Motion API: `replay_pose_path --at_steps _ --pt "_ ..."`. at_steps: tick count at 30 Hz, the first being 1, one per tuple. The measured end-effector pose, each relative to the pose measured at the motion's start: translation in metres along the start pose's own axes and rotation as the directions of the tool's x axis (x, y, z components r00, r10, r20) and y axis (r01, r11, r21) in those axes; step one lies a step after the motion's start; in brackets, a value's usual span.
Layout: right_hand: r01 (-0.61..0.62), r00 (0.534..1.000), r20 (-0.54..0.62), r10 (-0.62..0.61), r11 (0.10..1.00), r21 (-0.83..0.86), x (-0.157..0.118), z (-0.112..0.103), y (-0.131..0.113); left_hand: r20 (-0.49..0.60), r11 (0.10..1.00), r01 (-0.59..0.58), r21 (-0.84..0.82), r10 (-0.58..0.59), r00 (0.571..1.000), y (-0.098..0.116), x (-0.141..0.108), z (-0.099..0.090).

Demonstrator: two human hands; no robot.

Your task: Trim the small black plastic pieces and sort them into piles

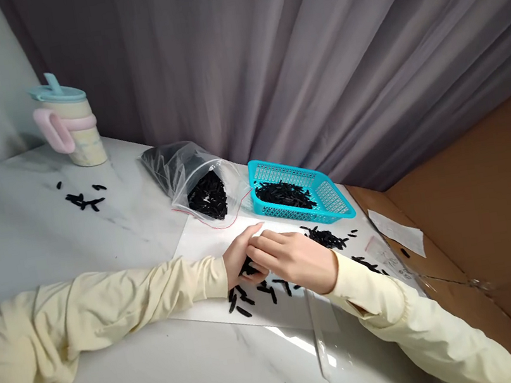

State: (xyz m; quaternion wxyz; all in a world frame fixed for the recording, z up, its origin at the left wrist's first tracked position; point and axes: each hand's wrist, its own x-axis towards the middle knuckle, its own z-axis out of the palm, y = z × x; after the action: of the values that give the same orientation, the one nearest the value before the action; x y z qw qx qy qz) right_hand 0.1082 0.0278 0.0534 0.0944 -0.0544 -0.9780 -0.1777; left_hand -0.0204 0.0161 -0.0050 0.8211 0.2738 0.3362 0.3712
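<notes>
My left hand (236,257) is cupped over the white sheet (196,242), with small dark elongated pieces (248,267) held in its palm. My right hand (293,257) reaches across it, fingers bent and pressed together at the left palm; its fingertips are partly hidden, so whatever they pinch cannot be made out. Loose black pieces (243,311) lie on the sheet just below both hands. Another pile of black pieces (324,237) sits beyond my right wrist.
A clear zip bag (176,171) of black pieces lies open behind my hands, beside a turquoise basket (334,202) holding more. A cup with a pink handle (77,125) stands back left, near a few scattered pieces (84,202). A pale narrow strip (319,342) lies in front.
</notes>
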Motion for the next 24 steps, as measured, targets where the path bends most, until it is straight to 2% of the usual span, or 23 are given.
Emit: replay_pose_path --at_steps 2,5,7,9,12,15,17,19,21,24 --pt "-0.032 0.999 -0.024 0.033 0.998 0.049 -0.003 -0.005 0.000 0.020 0.999 -0.015 0.042 0.014 1.000 0.001 -0.001 0.001" --pt "-0.160 0.979 -0.103 0.173 0.979 0.123 -0.015 -0.013 -0.006 0.055 0.993 -0.011 0.122 0.005 0.998 0.001 -0.005 0.003" --pt "-0.270 0.938 -0.168 0.304 0.942 0.197 -0.026 -0.016 -0.015 0.074 0.985 -0.021 0.170 0.009 0.997 0.001 -0.008 0.004" --pt "-0.370 0.870 -0.210 0.446 0.872 0.319 -0.038 -0.017 -0.027 0.093 0.976 -0.035 0.215 0.016 0.996 0.001 -0.010 0.006" --pt "-0.496 0.739 -0.143 0.658 0.676 0.545 -0.052 -0.013 -0.043 0.120 0.950 -0.077 0.304 0.042 0.992 0.000 -0.011 0.007" --pt "-0.557 0.584 0.049 0.811 0.356 0.750 -0.062 -0.008 -0.052 0.112 0.896 -0.111 0.429 0.070 0.991 -0.001 -0.010 0.007" --pt "-0.505 0.498 0.189 0.846 0.106 0.857 -0.065 -0.006 -0.055 0.112 0.824 -0.128 0.553 0.078 0.991 -0.002 -0.011 0.007" --pt "-0.403 0.441 0.276 0.854 -0.087 0.911 -0.067 -0.004 -0.059 0.135 0.729 -0.154 0.667 0.084 0.987 -0.004 -0.012 0.007" --pt "-0.314 0.386 0.282 0.878 -0.162 0.935 -0.067 0.000 -0.062 0.163 0.685 -0.149 0.713 0.045 0.986 -0.007 -0.013 0.006" --pt "-0.305 0.303 0.202 0.932 -0.106 0.946 -0.065 0.008 -0.065 0.169 0.732 -0.092 0.675 -0.032 0.985 -0.008 -0.014 0.005"
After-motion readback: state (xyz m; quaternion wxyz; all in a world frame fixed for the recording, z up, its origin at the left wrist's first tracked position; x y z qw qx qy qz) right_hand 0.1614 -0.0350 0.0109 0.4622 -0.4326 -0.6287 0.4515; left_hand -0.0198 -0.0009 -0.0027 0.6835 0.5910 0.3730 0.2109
